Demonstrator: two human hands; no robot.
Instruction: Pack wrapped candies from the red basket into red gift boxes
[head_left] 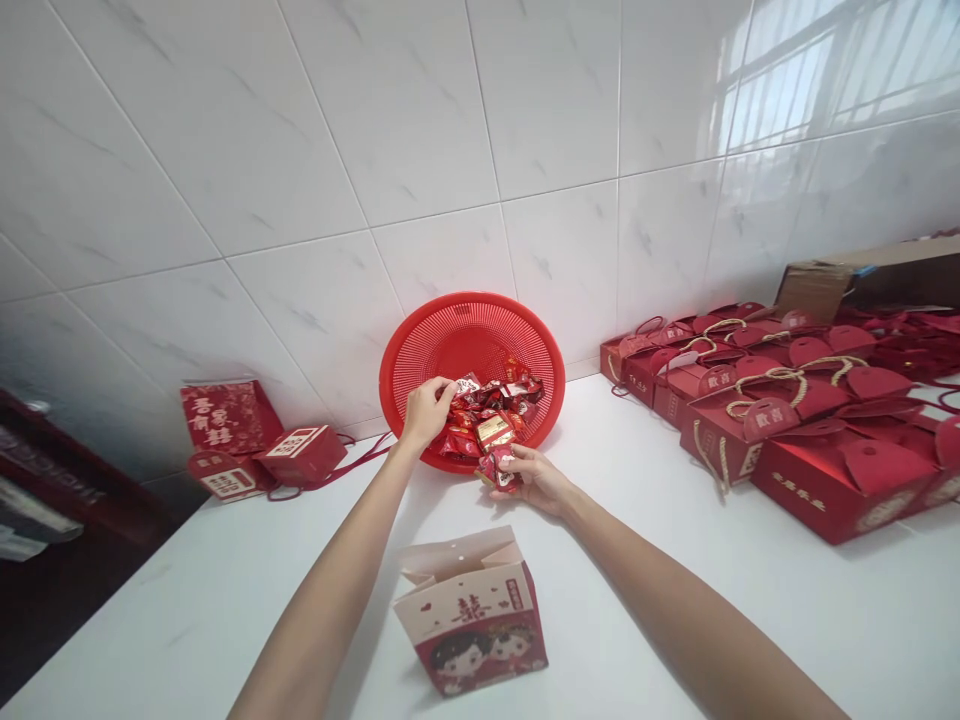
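Note:
A round red plastic basket (553, 385) leans tilted against the tiled wall, with wrapped candies (495, 430) in red and gold in its lower part. My left hand (427, 410) reaches over its left side, fingers pinched together at the candies; a white-labelled wrapper shows by the fingertips. At the basket's front rim, my right hand (541, 480) is closed on red wrapped candies (501, 468). Nearer to me, between my forearms, an upright paper box (480, 625) in red and cream, printed with two cartoon faces, stands with its top open.
Rows of red gift boxes (832, 490) with rope handles fill the right side, a cardboard box (810, 290) behind them. Several small red boxes (304, 455) lie at the left against the wall. The white table's (172, 620) left edge drops to a dark area.

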